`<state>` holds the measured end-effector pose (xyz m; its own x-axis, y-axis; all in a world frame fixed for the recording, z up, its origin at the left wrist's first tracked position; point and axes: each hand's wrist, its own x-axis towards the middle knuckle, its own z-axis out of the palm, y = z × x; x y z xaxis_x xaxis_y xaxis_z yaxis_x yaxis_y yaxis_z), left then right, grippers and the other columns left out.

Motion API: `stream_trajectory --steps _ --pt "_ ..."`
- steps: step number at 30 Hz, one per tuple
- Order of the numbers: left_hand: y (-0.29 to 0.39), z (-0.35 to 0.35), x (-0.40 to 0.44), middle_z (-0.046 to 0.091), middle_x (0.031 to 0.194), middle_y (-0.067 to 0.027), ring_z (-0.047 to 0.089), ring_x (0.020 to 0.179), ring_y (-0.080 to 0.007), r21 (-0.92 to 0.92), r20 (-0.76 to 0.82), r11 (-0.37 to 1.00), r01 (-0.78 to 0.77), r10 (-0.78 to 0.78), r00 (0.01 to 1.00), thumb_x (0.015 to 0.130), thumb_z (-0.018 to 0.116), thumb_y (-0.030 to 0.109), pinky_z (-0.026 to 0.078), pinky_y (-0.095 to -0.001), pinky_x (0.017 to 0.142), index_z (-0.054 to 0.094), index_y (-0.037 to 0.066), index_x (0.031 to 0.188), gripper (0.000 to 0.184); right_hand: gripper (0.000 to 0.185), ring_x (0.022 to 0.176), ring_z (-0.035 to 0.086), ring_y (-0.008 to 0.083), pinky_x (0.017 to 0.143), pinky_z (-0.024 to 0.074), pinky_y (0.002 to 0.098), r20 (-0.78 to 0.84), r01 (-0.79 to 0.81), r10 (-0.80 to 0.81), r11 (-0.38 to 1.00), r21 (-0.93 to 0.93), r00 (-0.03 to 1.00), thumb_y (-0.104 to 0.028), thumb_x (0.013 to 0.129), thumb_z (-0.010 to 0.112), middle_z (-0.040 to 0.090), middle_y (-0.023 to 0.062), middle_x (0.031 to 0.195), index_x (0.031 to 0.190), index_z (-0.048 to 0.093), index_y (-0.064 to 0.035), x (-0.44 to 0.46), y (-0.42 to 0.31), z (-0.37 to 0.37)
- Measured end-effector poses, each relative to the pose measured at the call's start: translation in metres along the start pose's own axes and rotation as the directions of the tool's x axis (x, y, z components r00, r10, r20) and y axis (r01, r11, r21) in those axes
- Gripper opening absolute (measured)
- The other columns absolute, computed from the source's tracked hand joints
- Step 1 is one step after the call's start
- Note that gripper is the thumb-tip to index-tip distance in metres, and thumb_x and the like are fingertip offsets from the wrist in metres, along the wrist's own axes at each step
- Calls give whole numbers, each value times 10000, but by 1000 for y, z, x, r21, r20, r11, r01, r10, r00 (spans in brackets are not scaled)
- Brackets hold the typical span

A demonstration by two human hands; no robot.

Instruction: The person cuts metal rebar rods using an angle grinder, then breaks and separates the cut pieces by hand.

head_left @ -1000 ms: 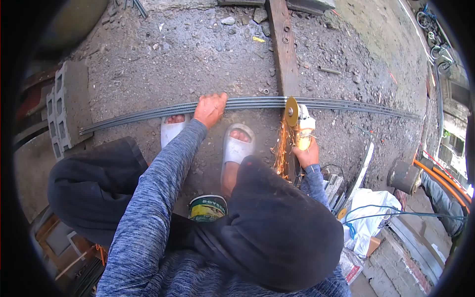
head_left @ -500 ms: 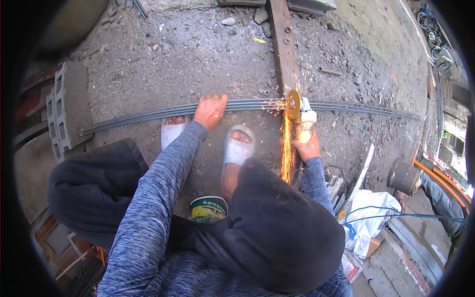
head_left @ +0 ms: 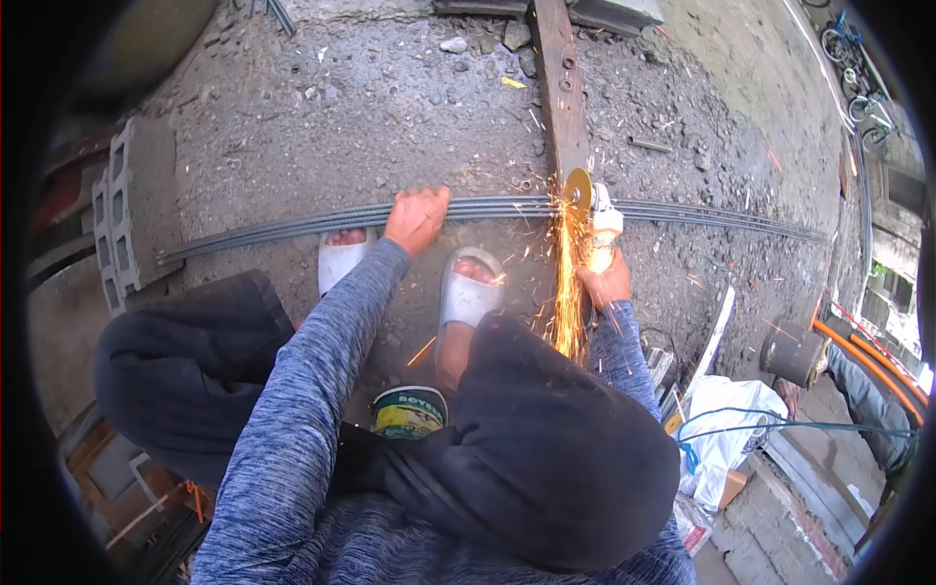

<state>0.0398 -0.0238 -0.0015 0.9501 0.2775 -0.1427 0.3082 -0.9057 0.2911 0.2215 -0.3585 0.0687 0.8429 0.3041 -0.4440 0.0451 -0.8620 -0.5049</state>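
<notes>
My left hand is closed around a bundle of several thin steel bars, which runs crosswise in front of my feet. My right hand grips the body of an angle grinder. Its gold-coloured cutting disc meets the bars, right where they cross a dark wooden plank. Orange sparks pour down towards me from the disc and scatter around it. Part of the grinder is hidden by my hand and the sparks.
Hollow concrete blocks stand at the left under the bars' end. A paint bucket sits between my legs. To the right lie a white plastic bag, a dark cable and a metal cylinder. My feet wear white slides.
The grinder and its disc have shifted slightly upward in the view, and the spark spray has spread wider. My left hand keeps its place on the bars.
</notes>
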Motion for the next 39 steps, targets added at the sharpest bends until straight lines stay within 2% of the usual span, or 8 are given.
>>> stream_trajectory --steps 2,8,14,17,23,29,32,39 --pt "1 -1 0 677 862 -138 690 849 -339 3 -6 1000 0 0 1000 908 534 121 511 -504 753 539 92 962 61 644 966 717 323 855 556 419 -26 52 -52 998 18 998 -228 646 822 724 197 1025 1179 563 23 -1 -4 0" --pt "1 -2 1 677 866 -132 691 852 -331 25 15 1000 3 -3 1000 912 531 120 515 -493 756 541 93 967 61 603 926 712 322 847 556 411 50 -47 47 999 4 998 -197 650 814 719 203 1009 1150 566 31 -3 -2 -4" --pt "1 -3 0 678 861 -128 693 842 -324 31 -6 999 -13 13 1000 918 529 127 513 -482 752 544 95 974 67 583 901 709 334 831 559 420 5 19 -20 1000 23 1000 -186 642 807 716 207 991 1134 578 28 -16 6 -4" --pt "1 -3 -1 678 854 -124 695 832 -320 5 -7 1000 -7 7 1000 921 523 128 513 -480 750 545 95 981 72 578 899 708 342 829 558 420 -19 132 -132 991 -21 991 -185 644 801 716 208 987 1133 579 28 -20 13 -3" --pt "1 -4 0 679 855 -119 697 832 -312 26 12 1000 -5 5 1000 926 513 129 513 -478 753 549 101 993 81 602 919 703 347 832 553 419 7 -13 13 1000 5 1000 -214 641 795 712 212 999 1144 573 31 -33 13 -3" --pt "1 -2 0 675 859 -117 695 833 -314 45 18 999 0 -1 1000 917 524 120 512 -479 764 544 103 992 80 632 953 695 339 839 545 411 61 -43 42 999 10 997 -215 641 792 701 218 1053 1167 551 38 -40 19 -6" --pt "2 -2 -1 673 855 -119 692 829 -318 31 0 1000 4 -4 1000 914 529 119 513 -486 762 542 100 991 80 616 928 699 339 831 548 414 31 1 -2 999 40 1000 -219 642 793 707 212 1027 1154 558 33 -42 19 -5" --pt "-1 -1 1 674 858 -131 694 842 -334 12 8 1000 -6 6 1000 915 533 133 514 -501 757 541 93 990 85 602 881 706 334 817 552 426 -30 -14 14 1000 18 999 -241 635 800 716 198 977 1130 575 17 -20 18 5"
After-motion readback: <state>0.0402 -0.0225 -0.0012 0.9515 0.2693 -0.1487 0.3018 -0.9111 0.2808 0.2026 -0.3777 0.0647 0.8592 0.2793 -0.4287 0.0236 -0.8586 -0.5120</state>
